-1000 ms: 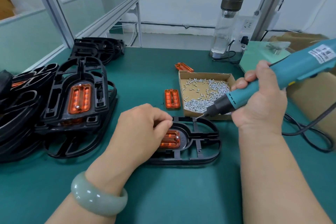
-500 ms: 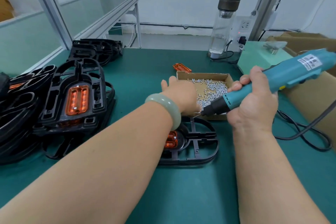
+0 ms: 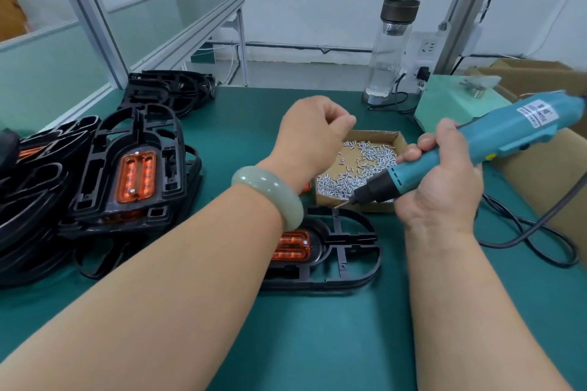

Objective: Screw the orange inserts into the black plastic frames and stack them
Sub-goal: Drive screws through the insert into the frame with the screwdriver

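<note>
A black plastic frame (image 3: pixel 349 276) lies flat on the green table in front of me, with an orange insert (image 3: pixel 292 246) seated in its left end. My left hand (image 3: pixel 313 133) hovers above the cardboard box (image 3: pixel 395 136) of small silver screws (image 3: pixel 349 178), fingers curled and fingertips together; anything between them is too small to see. My right hand (image 3: pixel 441 187) grips a teal electric screwdriver (image 3: pixel 508 133), its bit pointing down-left just above the frame's far edge. On the left, a stack of finished frames (image 3: pixel 95 187) shows an orange insert (image 3: pixel 136 176) on top.
More black frames (image 3: pixel 171 92) lie at the back left. A glass bottle (image 3: pixel 390 51) and a pale green unit (image 3: pixel 457 101) stand at the back right. The screwdriver's black cable (image 3: pixel 540 232) loops beside a cardboard carton (image 3: pixel 546 174).
My left hand left the frame, reached into the screw box, and now has lifted above it with curled fingers. The screwdriver has stayed near the frame's far edge.
</note>
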`<state>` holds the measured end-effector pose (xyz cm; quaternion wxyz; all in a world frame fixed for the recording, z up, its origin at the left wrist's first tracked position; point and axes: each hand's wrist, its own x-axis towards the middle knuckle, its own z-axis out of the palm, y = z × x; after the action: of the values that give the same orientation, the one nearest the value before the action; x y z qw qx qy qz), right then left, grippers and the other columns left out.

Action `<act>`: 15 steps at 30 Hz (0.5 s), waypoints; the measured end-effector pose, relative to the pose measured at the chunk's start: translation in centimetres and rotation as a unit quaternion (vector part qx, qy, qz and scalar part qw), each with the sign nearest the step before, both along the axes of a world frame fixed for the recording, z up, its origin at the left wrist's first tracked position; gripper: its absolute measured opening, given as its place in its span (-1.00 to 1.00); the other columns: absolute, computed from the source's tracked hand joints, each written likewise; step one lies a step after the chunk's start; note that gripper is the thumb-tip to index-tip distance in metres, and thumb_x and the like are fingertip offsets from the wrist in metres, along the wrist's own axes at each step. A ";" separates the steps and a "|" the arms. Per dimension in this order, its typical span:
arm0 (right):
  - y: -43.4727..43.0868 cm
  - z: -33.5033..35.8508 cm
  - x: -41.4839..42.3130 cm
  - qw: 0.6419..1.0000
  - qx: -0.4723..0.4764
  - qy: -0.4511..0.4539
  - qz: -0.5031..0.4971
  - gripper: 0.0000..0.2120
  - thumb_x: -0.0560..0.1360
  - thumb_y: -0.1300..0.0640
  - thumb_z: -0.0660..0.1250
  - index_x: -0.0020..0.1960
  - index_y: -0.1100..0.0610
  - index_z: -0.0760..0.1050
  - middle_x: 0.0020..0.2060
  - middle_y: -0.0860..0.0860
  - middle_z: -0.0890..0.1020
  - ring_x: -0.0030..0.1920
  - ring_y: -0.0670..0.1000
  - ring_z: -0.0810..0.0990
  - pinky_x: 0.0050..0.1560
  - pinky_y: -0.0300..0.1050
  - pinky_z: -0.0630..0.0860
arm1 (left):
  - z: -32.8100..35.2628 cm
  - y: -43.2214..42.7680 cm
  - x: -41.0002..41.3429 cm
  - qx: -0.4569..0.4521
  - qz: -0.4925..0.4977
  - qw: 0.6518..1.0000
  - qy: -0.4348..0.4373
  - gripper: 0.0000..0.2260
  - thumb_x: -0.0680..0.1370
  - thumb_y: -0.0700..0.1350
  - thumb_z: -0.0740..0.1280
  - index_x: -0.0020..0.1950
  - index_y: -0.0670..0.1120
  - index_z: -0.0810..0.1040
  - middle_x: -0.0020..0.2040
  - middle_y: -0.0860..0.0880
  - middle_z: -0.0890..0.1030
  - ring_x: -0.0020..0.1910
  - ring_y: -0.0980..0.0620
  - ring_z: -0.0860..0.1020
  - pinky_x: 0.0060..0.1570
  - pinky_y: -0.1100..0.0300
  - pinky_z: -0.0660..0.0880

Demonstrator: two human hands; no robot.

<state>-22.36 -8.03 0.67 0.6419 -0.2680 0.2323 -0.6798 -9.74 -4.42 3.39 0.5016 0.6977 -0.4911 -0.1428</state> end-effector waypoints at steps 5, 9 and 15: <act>0.0 0.0 0.0 1.000 0.014 -0.003 0.004 -0.85 0.56 0.23 0.30 -0.16 0.08 0.41 -0.46 -0.05 0.44 -0.49 -0.08 0.39 -0.40 -0.24 0.39 | -0.7 4.3 0.3 -0.060 -0.024 0.980 0.189 -0.84 0.52 -0.24 0.33 -0.17 0.00 0.57 -0.42 0.05 0.61 -0.42 0.15 0.57 -0.39 0.31 0.51; 0.2 -0.1 0.1 0.999 0.024 -0.016 0.015 -0.87 0.56 0.21 0.31 -0.12 0.08 0.39 -0.46 -0.06 0.44 -0.49 -0.09 0.40 -0.40 -0.26 0.38 | -3.0 8.1 0.9 -0.060 0.027 0.967 0.244 -0.77 0.52 -0.12 0.35 -0.34 0.02 0.63 -0.43 0.05 0.60 -0.45 0.15 0.53 -0.46 0.32 0.46; 0.5 -0.1 0.7 0.994 0.060 -0.068 0.061 -0.85 0.57 0.13 0.32 -0.10 0.06 0.34 -0.44 -0.08 0.45 -0.49 -0.10 0.41 -0.33 -0.23 0.38 | -4.4 11.3 1.7 -0.100 0.015 0.920 0.379 -0.93 0.36 -0.11 0.42 -0.31 0.03 0.68 -0.38 0.01 0.61 -0.42 0.14 0.56 -0.45 0.35 0.48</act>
<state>-21.70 -7.53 0.53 0.7113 -0.1959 0.2120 -0.6409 -8.06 6.83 -1.06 0.7196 0.5446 -0.2653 -0.3395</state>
